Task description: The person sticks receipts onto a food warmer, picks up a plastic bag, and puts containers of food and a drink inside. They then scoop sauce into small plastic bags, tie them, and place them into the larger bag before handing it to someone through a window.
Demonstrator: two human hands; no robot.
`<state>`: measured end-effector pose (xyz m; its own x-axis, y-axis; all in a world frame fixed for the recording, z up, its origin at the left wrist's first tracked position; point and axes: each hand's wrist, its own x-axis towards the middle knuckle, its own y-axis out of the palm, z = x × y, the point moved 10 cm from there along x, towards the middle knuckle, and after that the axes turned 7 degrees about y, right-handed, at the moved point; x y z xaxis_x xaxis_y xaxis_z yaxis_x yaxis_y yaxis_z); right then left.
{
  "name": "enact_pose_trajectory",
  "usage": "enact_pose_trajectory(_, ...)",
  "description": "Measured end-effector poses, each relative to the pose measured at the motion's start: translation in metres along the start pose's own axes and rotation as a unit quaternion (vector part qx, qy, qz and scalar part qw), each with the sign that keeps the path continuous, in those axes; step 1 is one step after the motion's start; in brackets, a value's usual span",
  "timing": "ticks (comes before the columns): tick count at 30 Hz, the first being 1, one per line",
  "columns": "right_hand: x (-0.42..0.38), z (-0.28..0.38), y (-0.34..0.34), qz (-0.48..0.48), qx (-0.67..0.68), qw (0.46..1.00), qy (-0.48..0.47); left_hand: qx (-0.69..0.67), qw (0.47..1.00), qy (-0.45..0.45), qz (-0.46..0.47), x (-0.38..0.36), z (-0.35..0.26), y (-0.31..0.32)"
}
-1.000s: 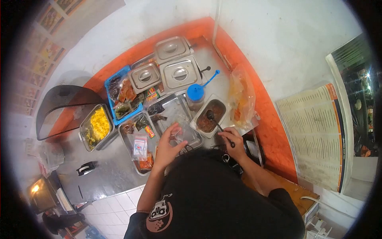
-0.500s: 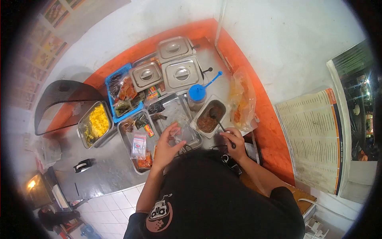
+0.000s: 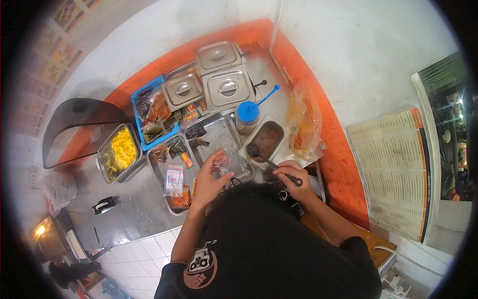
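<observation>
My right hand [image 3: 297, 183] is closed around the handle of a black ladle [image 3: 253, 150]. The ladle's bowl is at the near-left side of a rectangular metal container [image 3: 285, 124], which holds reddish-brown sauce [image 3: 270, 137]. Left of it, the fingers and thumb of my left hand [image 3: 211, 179] curve around a clear plastic bag [image 3: 223, 163], over a metal tray [image 3: 211, 124]. The bag's see-through film makes its outline hard to follow. A jar with a blue lid [image 3: 247, 112] stands just beyond the sauce container.
Another tray [image 3: 174, 212] holds sachets and small packets [image 3: 174, 180]. Yellow food fills a pan [image 3: 123, 149] at left. Lidded metal containers [image 3: 227, 89] and a blue basket [image 3: 144, 144] stand at the back. A plastic bag with orange contents [image 3: 304, 127] lies right, by the wall.
The ladle's bowl has moved from the middle of the sauce to the container's near-left side. My right hand has shifted slightly; the left stays nearly in place with the bag.
</observation>
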<state>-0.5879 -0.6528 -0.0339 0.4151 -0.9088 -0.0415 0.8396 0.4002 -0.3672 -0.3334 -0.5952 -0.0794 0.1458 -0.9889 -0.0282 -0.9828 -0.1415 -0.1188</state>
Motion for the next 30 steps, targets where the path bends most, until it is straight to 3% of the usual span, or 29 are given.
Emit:
enact_pose_trajectory(7, -0.004, -0.008, 0.002, 0.064, -0.033, 0.997, -0.009, -0.004, 1.000, 0.004, 0.003, 0.002, -0.001, -0.001)
enact_pose_trajectory(23, 0.032, -0.005, -0.007, 0.062, -0.031, 0.997, -0.020, 0.025, 1.000, -0.001, -0.007, 0.000, -0.004, -0.005)
enact_pose_trajectory(26, 0.038, 0.004, -0.001, 0.106, -0.030, 0.993, -0.051, 0.001, 1.000, 0.003, -0.009, -0.001, 0.001, -0.004)
enact_pose_trajectory(28, 0.046, -0.011, 0.004, 0.153, -0.026, 0.988, -0.008, -0.012, 1.000, -0.001, -0.020, 0.000, 0.003, -0.004)
enact_pose_trajectory(30, 0.053, -0.008, -0.004, 0.140, -0.037, 0.989, -0.018, -0.003, 1.000, -0.006, -0.015, 0.002, 0.004, -0.003)
